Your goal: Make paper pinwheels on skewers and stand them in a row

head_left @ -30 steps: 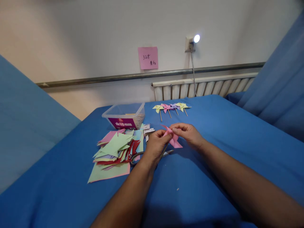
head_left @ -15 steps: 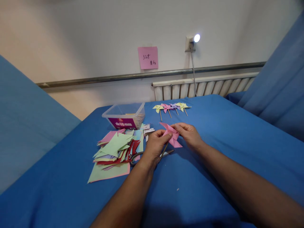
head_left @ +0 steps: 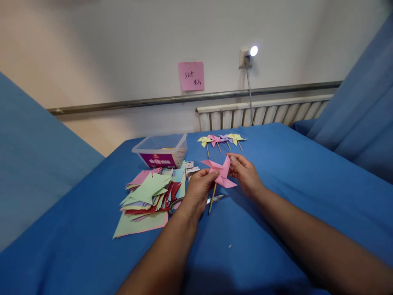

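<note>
Above the blue-covered bench [head_left: 276, 213], between the two hands, a pink paper pinwheel [head_left: 220, 172] is held up just clear of the cloth. Its four vanes look folded in and it already sits on a thin wooden stick [head_left: 212, 198] that slants down toward the person. The left hand [head_left: 198, 189] is closed, pinching the pinwheel's left side and the stick's top; the right hand [head_left: 245, 172] pinches a vane at the right edge. By this look the piece is nearly finished, perhaps only being trued. Four finished pinwheels [head_left: 221, 140] lie in a row farther back, while a heap of cut coloured paper [head_left: 150, 192] at left suggests many more remain. A pair of scissors [head_left: 196, 200] lies mostly hidden under the left hand. Whatever fixes the centre cannot be seen, and the clear plastic box [head_left: 161, 149] shows contents too faint to name.
</note>
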